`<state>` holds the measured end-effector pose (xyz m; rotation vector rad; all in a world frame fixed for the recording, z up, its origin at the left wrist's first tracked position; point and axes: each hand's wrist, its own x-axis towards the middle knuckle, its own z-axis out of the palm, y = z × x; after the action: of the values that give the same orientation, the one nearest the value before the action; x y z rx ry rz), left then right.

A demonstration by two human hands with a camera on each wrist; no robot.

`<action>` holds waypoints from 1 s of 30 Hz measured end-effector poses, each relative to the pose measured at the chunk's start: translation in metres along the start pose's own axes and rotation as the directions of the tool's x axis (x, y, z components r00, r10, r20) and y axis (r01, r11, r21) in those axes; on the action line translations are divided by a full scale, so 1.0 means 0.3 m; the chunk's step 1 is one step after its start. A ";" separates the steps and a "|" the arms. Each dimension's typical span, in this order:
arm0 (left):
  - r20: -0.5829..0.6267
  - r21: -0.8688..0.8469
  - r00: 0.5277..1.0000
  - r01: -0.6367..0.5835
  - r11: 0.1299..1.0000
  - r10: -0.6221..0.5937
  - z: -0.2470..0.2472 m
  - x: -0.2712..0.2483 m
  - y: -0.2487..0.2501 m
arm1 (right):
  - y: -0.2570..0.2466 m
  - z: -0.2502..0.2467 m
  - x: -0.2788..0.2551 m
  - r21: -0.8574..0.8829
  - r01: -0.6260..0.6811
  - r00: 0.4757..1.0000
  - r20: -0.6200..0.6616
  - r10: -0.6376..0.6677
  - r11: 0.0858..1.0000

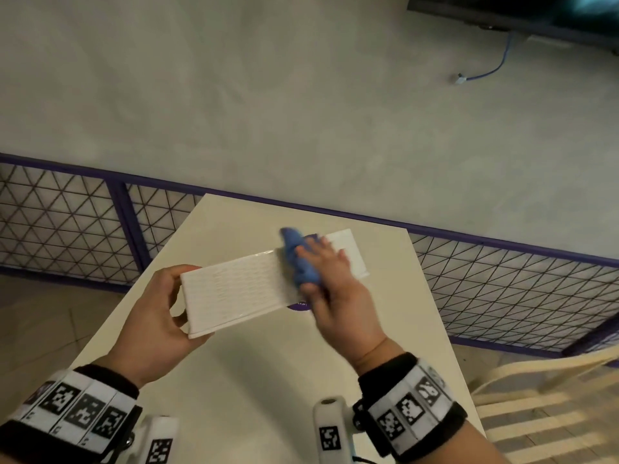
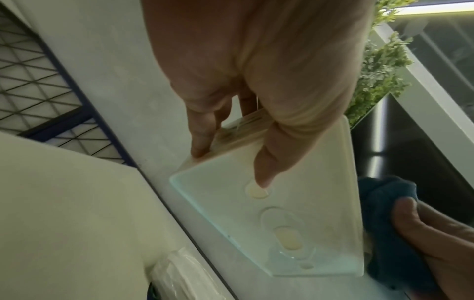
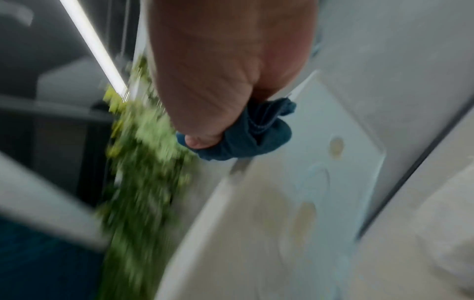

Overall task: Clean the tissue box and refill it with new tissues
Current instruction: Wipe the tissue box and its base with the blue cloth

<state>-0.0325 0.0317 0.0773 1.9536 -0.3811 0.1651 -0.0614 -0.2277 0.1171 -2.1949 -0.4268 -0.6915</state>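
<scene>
A long white ribbed tissue box is held above the white table. My left hand grips its near left end, fingers behind and thumb on the underside. The left wrist view shows the box's smooth underside with oval recesses. My right hand presses a bunched blue cloth against the box's ribbed face near the middle. The right wrist view is blurred; the blue cloth sits under my fingers against the box.
A purple-framed wire mesh fence runs behind the table. A cream slatted chair stands at the right. A clear-wrapped white pack lies on the table. Green foliage hangs nearby. A blue cable lies on the floor.
</scene>
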 end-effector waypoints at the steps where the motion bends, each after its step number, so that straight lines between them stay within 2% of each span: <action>1: -0.007 0.029 1.000 -0.012 1.000 0.012 -0.004 0.002 0.002 | 0.009 -0.039 0.014 0.015 -0.043 0.994 -0.099 0.044 0.999; 3: -0.023 0.056 0.999 -0.021 0.998 0.022 -0.011 0.006 0.004 | 0.032 -0.103 0.042 -0.003 -0.221 0.960 -0.176 0.217 0.975; 5: -0.024 0.033 1.000 -0.015 0.999 0.016 -0.011 0.009 0.007 | 0.054 -0.105 0.052 -0.050 -0.393 0.917 -0.100 0.387 0.918; 6: -0.020 0.023 1.000 -0.010 1.000 0.010 -0.008 0.010 0.007 | 0.060 -0.082 0.045 -0.082 -0.426 0.905 -0.057 0.422 0.901; 8: -0.018 0.007 1.000 0.006 1.000 -0.006 0.007 0.009 0.005 | 0.052 -0.010 0.020 -0.121 -0.388 0.920 0.005 0.391 0.914; 11: -0.023 -0.034 0.999 0.023 0.999 -0.023 0.045 0.002 -0.003 | -0.045 0.101 -0.026 -0.193 -0.195 0.961 0.158 0.227 0.962; 13: -0.038 -0.066 0.999 0.021 0.998 -0.023 0.064 -0.001 -0.007 | -0.114 0.135 -0.048 -0.251 -0.070 0.951 0.275 0.140 0.965; 15: -0.030 -0.100 0.999 0.018 0.995 -0.021 0.062 -0.001 -0.005 | -0.110 0.116 -0.045 -0.289 -0.001 0.948 0.305 0.093 0.957; 17: -0.006 -0.110 1.000 0.025 0.994 -0.026 0.045 -0.004 -0.005 | -0.034 0.060 -0.020 -0.330 -0.033 0.970 0.216 0.110 0.943; 18: 0.000 -0.106 1.000 0.030 0.994 -0.030 0.034 -0.007 -0.004 | 0.017 0.028 -0.002 -0.348 -0.093 0.976 0.154 0.154 0.933; 21: -0.002 -0.092 0.999 0.033 0.995 -0.033 0.026 -0.010 0.002 | 0.117 -0.030 0.056 -0.340 -0.309 0.946 -0.010 0.325 0.888; 23: -0.016 -0.097 0.999 0.027 0.995 -0.029 0.037 -0.007 0.006 | 0.109 -0.007 0.072 -0.305 -0.342 0.939 -0.066 0.338 0.889; 25: -0.027 -0.083 0.999 0.028 0.996 -0.031 0.056 0.001 0.011 | 0.043 0.048 0.064 -0.286 -0.275 0.959 -0.011 0.284 0.918; 27: -0.033 -0.052 0.999 0.030 0.998 -0.032 0.071 0.005 0.016 | -0.059 0.116 0.024 -0.243 -0.175 0.970 0.124 0.209 0.954; 30: -0.027 -0.092 0.999 0.045 0.995 -0.048 0.076 -0.004 0.023 | -0.142 0.150 -0.024 -0.261 -0.019 0.949 0.298 0.100 0.965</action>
<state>-0.0372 0.0086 0.0736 1.8661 -0.3186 0.1431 -0.0733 -0.1666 0.1129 -2.5635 -0.4459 -0.3843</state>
